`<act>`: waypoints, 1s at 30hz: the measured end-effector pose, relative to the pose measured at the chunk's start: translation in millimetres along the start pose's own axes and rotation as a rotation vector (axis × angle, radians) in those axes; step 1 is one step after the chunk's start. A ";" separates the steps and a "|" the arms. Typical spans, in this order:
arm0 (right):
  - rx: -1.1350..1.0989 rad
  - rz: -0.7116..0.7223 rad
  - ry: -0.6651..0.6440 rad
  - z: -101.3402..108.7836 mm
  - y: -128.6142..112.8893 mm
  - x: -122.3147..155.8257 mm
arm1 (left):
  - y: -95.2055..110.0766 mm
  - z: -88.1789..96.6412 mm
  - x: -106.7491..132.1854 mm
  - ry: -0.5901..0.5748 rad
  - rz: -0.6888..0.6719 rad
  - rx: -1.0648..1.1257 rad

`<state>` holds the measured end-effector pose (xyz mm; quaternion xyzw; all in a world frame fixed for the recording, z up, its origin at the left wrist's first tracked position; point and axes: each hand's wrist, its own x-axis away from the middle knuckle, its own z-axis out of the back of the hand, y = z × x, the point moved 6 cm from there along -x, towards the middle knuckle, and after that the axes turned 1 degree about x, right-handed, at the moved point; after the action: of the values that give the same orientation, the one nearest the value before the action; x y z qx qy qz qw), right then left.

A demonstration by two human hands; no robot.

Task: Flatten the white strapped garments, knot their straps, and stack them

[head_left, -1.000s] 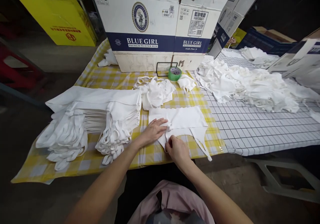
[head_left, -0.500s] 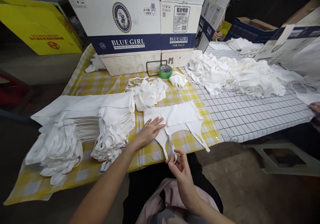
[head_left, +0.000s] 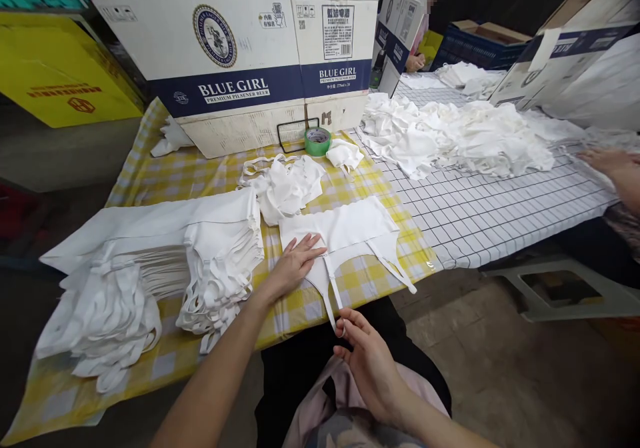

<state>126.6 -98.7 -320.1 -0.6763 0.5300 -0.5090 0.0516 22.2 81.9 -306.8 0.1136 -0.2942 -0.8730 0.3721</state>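
A white camisole top [head_left: 345, 228] lies flat on the yellow checked tablecloth [head_left: 270, 321], its straps toward me. My left hand [head_left: 297, 261] rests on its left part, palm down with the fingers stretched out. At the table's front edge my right hand [head_left: 363, 345] pinches the loop of the left strap [head_left: 331, 295] and holds it taut toward my lap. The other strap [head_left: 393, 265] lies loose on the cloth. Left of my left hand is a thick stack of the same white tops [head_left: 220, 228], with bunched straps hanging forward.
Behind stand a white beer carton [head_left: 240, 55] and a roll of green tape [head_left: 317, 141]. Crumpled white tops [head_left: 290, 185] lie before them. A big heap of white garments [head_left: 465, 138] covers part of the grid-patterned cloth [head_left: 450, 215]. Another person's hand [head_left: 610, 165] is at right.
My right hand has drawn the left strap straight and down toward me. My left hand stays on the top. The other person's hand at right has reached further onto the table.
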 end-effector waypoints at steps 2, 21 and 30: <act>0.115 0.077 0.006 5.6 3.1 4.1 | 0.1 0.0 -0.3 -0.005 0.008 0.004; 0.643 0.163 -0.251 37.4 -61.5 -15.4 | 14.7 6.6 -26.2 0.261 0.053 -0.123; 1.857 1.064 0.002 -3.6 -174.6 -135.5 | 32.9 -26.7 -36.9 0.153 0.036 -0.422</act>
<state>250.7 82.8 -297.9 -0.0541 0.1619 -0.6258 0.7611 78.3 78.8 -309.2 0.0940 -0.0777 -0.8973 0.4243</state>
